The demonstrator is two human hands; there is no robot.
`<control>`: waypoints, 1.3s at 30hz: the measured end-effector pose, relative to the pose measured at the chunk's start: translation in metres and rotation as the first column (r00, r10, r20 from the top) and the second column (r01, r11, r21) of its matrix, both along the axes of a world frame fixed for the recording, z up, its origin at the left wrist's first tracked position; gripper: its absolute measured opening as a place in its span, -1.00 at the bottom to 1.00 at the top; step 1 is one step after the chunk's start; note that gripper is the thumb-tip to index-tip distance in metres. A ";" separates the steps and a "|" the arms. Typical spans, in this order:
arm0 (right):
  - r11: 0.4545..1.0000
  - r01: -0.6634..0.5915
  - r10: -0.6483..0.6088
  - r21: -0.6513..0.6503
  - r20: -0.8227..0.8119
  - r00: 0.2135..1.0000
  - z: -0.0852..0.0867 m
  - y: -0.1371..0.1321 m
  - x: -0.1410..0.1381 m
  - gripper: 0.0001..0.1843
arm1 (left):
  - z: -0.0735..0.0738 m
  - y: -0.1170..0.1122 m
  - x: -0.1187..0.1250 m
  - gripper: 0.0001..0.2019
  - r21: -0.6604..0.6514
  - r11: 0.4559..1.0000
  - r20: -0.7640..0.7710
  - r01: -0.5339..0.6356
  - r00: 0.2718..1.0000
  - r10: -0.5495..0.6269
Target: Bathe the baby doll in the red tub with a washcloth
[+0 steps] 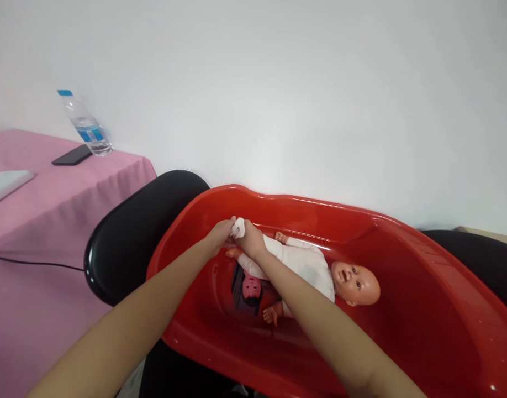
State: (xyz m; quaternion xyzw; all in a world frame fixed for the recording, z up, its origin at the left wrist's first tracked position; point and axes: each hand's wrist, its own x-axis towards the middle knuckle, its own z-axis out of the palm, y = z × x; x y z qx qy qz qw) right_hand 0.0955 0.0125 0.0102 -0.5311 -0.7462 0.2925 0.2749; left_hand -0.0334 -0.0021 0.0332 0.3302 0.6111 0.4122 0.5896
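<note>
A baby doll in white clothes lies on its back inside a red baby bathtub, its head to the right. Over the doll's leg end, my left hand and my right hand are close together. Both are closed on a small bunched white cloth; whether it is a sock or part of the doll's clothing I cannot tell. One bare doll foot shows just below my hands. The doll's other foot is hidden. Beside the doll, a picture of a face is on the tub floor.
Black chair-like surfaces flank the tub. On the left, a pink-covered table carries a water bottle, a dark phone and a white object. A black cable runs leftward. A white wall stands behind.
</note>
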 end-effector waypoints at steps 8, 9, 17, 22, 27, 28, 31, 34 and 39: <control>0.996 -0.081 0.084 0.022 -0.308 0.948 -0.009 0.000 0.007 -0.57 | 0.007 -0.006 -0.001 -0.63 0.005 1.000 0.026 0.018 0.999 -0.019; 0.993 -0.111 0.120 0.047 -0.299 0.946 -0.009 0.001 0.011 -0.56 | 0.008 -0.007 0.000 -0.64 0.007 1.000 0.018 0.016 1.000 -0.016; 0.968 -0.228 0.214 0.106 0.128 0.968 -0.007 -0.001 0.024 -0.29 | 0.006 -0.008 0.001 -0.68 0.060 0.997 -0.027 0.037 0.999 -0.036; 0.959 -0.274 0.268 0.072 0.076 0.960 -0.004 0.012 0.026 -0.69 | 0.004 -0.008 -0.002 -0.72 0.067 0.998 -0.031 0.023 0.999 -0.021; 0.952 -0.303 0.305 -0.041 0.067 0.950 0.002 0.030 0.023 -0.64 | 0.005 -0.007 -0.002 -0.68 0.109 0.993 -0.061 0.051 0.997 -0.045; 0.945 -0.325 0.328 -0.048 0.078 0.942 0.003 0.032 0.021 -0.64 | 0.005 -0.007 -0.002 -0.67 0.119 0.991 -0.075 0.053 0.996 -0.044; 0.939 -0.344 0.344 -0.026 0.118 0.931 0.005 0.036 0.016 -0.76 | 0.005 -0.007 -0.003 -0.65 0.130 0.989 -0.101 0.070 0.993 -0.057; 0.954 -0.300 0.293 0.021 0.162 0.942 0.006 0.035 0.019 -0.90 | 0.003 -0.007 -0.004 -0.69 0.134 0.988 -0.100 0.080 0.993 -0.067; 0.972 -0.229 0.222 0.049 0.113 0.968 0.027 0.018 0.044 -0.90 | -0.003 -0.007 -0.003 -0.76 0.142 0.977 -0.191 0.158 0.973 -0.130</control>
